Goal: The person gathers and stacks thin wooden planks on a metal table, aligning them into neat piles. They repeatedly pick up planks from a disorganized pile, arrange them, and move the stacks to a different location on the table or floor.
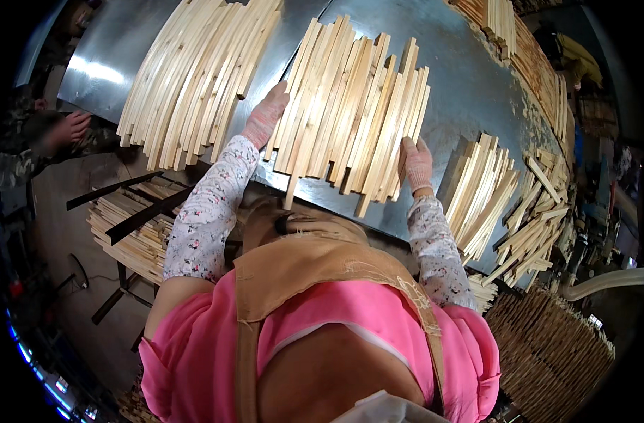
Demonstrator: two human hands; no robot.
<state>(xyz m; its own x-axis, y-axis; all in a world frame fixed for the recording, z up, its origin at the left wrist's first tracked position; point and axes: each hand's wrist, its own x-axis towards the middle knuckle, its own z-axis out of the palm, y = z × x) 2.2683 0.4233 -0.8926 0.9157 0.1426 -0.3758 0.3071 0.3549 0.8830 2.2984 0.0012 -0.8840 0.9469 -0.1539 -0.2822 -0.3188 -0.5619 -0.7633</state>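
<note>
A batch of pale wooden strips (343, 106) lies side by side on the metal tabletop before me, with uneven ends. My left hand (268, 113), in a pinkish knit glove, presses along the batch's left edge, its fingers close together. At the right edge, my right hand (416, 163), gloved alike, is closed against the outer strips near their close end; its fingertips are partly hidden. Between them the two hands hold the batch from both sides. One strip sticks out toward me beyond the others.
A larger row of strips (195, 77) lies left on the metal table (449, 92). To the right are a smaller bundle (481, 190) and a loose heap of strips (537, 218). A co-worker's hand (71, 129) is at the far left. Stacked strips (131, 229) sit below the table's left side.
</note>
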